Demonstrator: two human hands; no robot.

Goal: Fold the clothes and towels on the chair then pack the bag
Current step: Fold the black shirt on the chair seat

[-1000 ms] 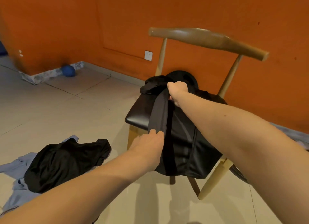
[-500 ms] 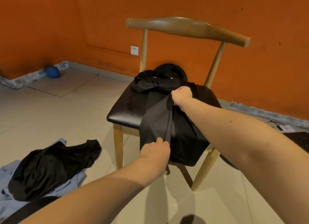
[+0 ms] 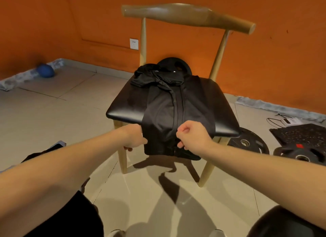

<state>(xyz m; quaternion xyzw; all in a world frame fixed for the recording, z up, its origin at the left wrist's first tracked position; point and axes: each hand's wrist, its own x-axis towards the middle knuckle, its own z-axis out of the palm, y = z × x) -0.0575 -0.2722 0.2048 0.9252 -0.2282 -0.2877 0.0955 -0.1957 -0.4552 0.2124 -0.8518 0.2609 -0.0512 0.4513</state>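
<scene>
Left hand [image 3: 135,138] clamped on the left side of the black garment's [image 3: 164,109] hem, fingers tucked behind the cloth. Right hand [image 3: 193,137] curled tight, pinching the same hem near the middle seam. Both sit at 6 o'clock of the chair [image 3: 126,107] seat, just off its front rim.

Location: garment lies on the seat, centre to right. The strip of seat at 9 o'clock is bare.

Progress, my read:
- Mid-fold on this piece. Sides look turned in, giving a narrow strip.
- Top end is bunched, not flat, so it needs squaring.
- Likely remaining here: hem up toward the collar end, then flatten.
- Floor pile [image 3: 51,149] at 8 o'clock of the chair looks unfolded, black cloth with something pale blue under it.
- Can't pick out any towels.
- No bag in view, so packing looks not started as far as I can see.

Orientation: long axis runs 12 to 6 across the seat. Collar or hood end points to 12, toward the backrest. Hem end points to 6 and hangs over the front rim, off the seat.

Weight plates [image 3: 254,145] on the floor at 4 o'clock, well apart from the cloth.
</scene>
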